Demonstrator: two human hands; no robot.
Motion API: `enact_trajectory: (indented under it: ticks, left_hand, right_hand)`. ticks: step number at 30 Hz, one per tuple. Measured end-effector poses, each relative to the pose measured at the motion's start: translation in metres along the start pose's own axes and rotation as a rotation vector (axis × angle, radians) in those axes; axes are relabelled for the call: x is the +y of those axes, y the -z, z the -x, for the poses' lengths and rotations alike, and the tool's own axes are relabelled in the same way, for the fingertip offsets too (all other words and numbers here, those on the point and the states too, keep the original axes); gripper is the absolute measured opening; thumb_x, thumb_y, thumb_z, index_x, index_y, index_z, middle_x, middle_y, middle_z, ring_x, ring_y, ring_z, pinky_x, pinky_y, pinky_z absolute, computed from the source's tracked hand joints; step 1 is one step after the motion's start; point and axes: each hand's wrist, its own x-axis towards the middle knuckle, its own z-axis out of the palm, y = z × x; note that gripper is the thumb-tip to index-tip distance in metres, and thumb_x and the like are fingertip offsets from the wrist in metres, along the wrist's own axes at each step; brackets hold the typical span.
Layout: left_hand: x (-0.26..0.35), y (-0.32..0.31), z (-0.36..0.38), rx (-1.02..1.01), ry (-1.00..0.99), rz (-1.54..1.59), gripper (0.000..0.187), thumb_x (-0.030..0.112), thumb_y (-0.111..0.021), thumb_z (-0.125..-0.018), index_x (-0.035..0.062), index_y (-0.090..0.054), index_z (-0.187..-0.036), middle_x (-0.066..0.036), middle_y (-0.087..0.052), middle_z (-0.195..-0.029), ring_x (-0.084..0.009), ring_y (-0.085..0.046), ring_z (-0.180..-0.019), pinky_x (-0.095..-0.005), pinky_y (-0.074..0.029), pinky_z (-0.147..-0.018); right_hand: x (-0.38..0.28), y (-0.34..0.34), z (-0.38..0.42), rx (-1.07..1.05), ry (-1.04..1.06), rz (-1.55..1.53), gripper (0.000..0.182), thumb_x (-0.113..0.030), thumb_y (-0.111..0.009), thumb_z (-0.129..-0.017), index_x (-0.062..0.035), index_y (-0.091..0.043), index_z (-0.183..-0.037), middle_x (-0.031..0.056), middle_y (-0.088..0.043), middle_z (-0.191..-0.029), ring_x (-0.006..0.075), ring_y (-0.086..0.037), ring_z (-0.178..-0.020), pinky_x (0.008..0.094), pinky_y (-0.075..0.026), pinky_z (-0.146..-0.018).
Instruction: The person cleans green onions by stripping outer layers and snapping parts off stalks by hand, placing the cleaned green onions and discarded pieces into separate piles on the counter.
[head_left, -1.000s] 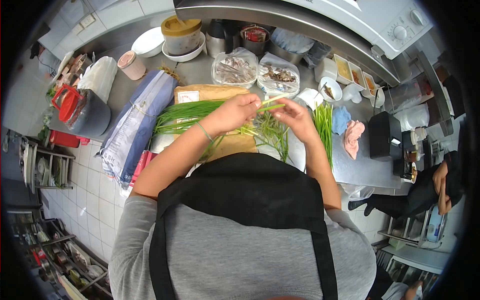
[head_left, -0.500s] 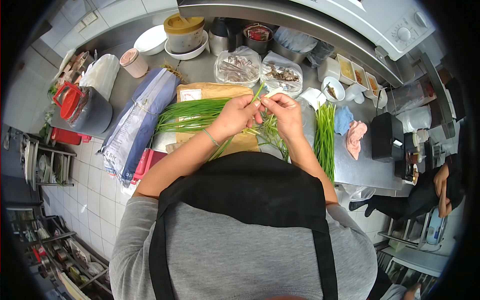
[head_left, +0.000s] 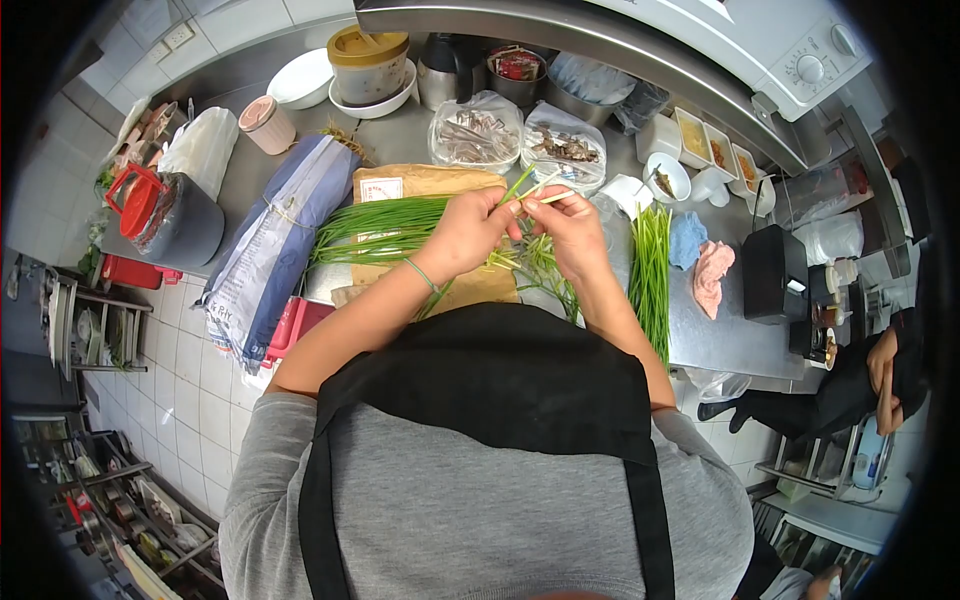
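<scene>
In the middle of the steel counter, my left hand (head_left: 468, 235) is pinched around a few chives (head_left: 520, 182), whose pale ends stick up past the fingertips. Close against it, my right hand (head_left: 570, 232) pinches a pale strip at those same ends. A long bunch of green chives (head_left: 385, 228) lies to the left across a brown paper bag (head_left: 430, 180), partly behind my left hand. Below and between the hands sits a loose heap of thin leaves and scraps (head_left: 540, 265). Another bunch of chives (head_left: 650, 285) is lined up lengthwise to the right.
A blue-and-white wrapped bundle (head_left: 270, 240) lies at left. Two plastic bags (head_left: 475, 135) of greyish food stand behind the hands. Blue cloth (head_left: 686, 240), pink cloth (head_left: 712, 278) and a black box (head_left: 775, 278) are at right. Another person's hand (head_left: 882, 365) shows at far right.
At the fingertips, the pale chive ends now fan apart, and a pale strip stretches to the right with my right hand. The bunches and the left hand stay about where they were.
</scene>
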Motion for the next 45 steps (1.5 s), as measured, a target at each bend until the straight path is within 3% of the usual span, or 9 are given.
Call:
enact_trajectory:
  ticks: [7, 11, 15, 22, 27, 31, 39, 42, 45]
  left_hand:
    - [0.004, 0.008, 0.002, -0.102, 0.012, -0.146, 0.019, 0.018, -0.05, -0.089, 0.0028, -0.061, -0.085, 0.0, -0.059, -0.065, -0.0071, -0.045, -0.057, -0.0235, -0.04, -0.055]
    - [-0.001, 0.012, 0.0, -0.211, 0.118, 0.074, 0.017, 0.017, -0.049, -0.09, 0.0043, -0.06, -0.094, 0.003, -0.059, -0.072, -0.0043, -0.042, -0.061, -0.0189, -0.038, -0.057]
    - [-0.007, 0.011, -0.001, -0.212, 0.073, -0.024, 0.017, 0.016, -0.048, -0.09, 0.0043, -0.061, -0.091, 0.002, -0.059, -0.071, -0.0044, -0.043, -0.062, -0.0198, -0.038, -0.057]
    - [-0.005, 0.002, 0.0, -0.246, 0.039, -0.153, 0.019, 0.015, -0.048, -0.09, 0.0034, -0.059, -0.079, 0.002, -0.056, -0.067, -0.0048, -0.045, -0.063, -0.0223, -0.038, -0.058]
    - [-0.001, 0.008, 0.001, -0.253, 0.062, -0.187, 0.019, 0.015, -0.047, -0.091, 0.0039, -0.058, -0.081, 0.003, -0.054, -0.067, -0.0043, -0.043, -0.061, -0.0209, -0.037, -0.056]
    - [-0.006, 0.013, -0.002, -0.42, 0.159, 0.129, 0.017, 0.017, -0.047, -0.091, 0.0048, -0.058, -0.089, 0.004, -0.05, -0.066, -0.003, -0.039, -0.059, -0.0181, -0.034, -0.055]
    - [0.0, 0.016, 0.002, -0.559, 0.255, 0.346, 0.027, 0.02, -0.048, -0.092, 0.0049, -0.057, -0.112, 0.008, -0.048, -0.068, -0.0014, -0.04, -0.061, -0.0153, -0.032, -0.055]
    - [-0.005, 0.019, 0.001, -0.533, 0.291, 0.349, 0.03, 0.02, -0.049, -0.092, 0.0046, -0.056, -0.117, 0.008, -0.048, -0.067, -0.001, -0.04, -0.061, -0.0147, -0.032, -0.056]
    - [-0.008, 0.018, 0.0, -0.551, 0.284, 0.331, 0.028, 0.021, -0.049, -0.092, 0.0044, -0.058, -0.113, 0.009, -0.047, -0.067, -0.0007, -0.039, -0.061, -0.0143, -0.031, -0.056]
  right_hand:
    - [-0.016, 0.027, -0.007, 0.162, -0.083, -0.222, 0.008, -0.015, -0.067, -0.078, -0.009, -0.062, -0.078, -0.0011, -0.06, -0.073, 0.0069, -0.053, -0.065, 0.0221, -0.041, -0.057]
    - [-0.022, 0.063, -0.01, -0.067, -0.147, 0.367, 0.015, -0.016, -0.061, -0.084, -0.0047, -0.063, -0.092, 0.0039, -0.064, -0.083, 0.0107, -0.058, -0.073, 0.0233, -0.045, -0.063]
    - [-0.045, 0.039, 0.01, -0.187, -0.301, -0.035, 0.022, -0.017, -0.062, -0.083, -0.0002, -0.064, -0.097, 0.0057, -0.065, -0.087, 0.012, -0.059, -0.077, 0.0251, -0.047, -0.07]
    - [-0.017, 0.019, 0.014, -0.138, 0.13, 0.664, 0.022, -0.005, -0.071, -0.073, 0.0006, -0.064, -0.093, 0.0042, -0.065, -0.077, 0.0067, -0.057, -0.07, 0.0223, -0.046, -0.065]
    - [-0.017, 0.039, 0.004, -0.058, 0.121, 0.481, 0.015, -0.015, -0.056, -0.087, -0.0024, -0.064, -0.084, 0.0003, -0.064, -0.077, 0.0048, -0.055, -0.069, 0.0203, -0.043, -0.063]
    - [-0.035, 0.05, 0.005, -0.211, -0.209, 0.337, 0.011, -0.014, -0.059, -0.085, -0.0046, -0.063, -0.089, 0.0005, -0.064, -0.081, 0.0049, -0.057, -0.072, 0.019, -0.043, -0.062]
    - [0.001, 0.049, -0.001, -0.086, 0.007, 0.275, 0.021, -0.003, -0.059, -0.081, -0.003, -0.06, -0.101, -0.0006, -0.06, -0.079, 0.0046, -0.053, -0.069, 0.0181, -0.041, -0.061]
    - [-0.009, 0.061, -0.001, -0.207, -0.112, 0.46, 0.021, -0.004, -0.059, -0.08, -0.0028, -0.061, -0.102, -0.0003, -0.061, -0.08, 0.0052, -0.053, -0.07, 0.019, -0.042, -0.064]
    - [-0.025, 0.043, 0.013, -0.233, -0.116, 0.215, 0.019, -0.007, -0.062, -0.08, -0.0028, -0.063, -0.099, 0.0002, -0.062, -0.085, 0.0066, -0.054, -0.076, 0.0215, -0.043, -0.07]
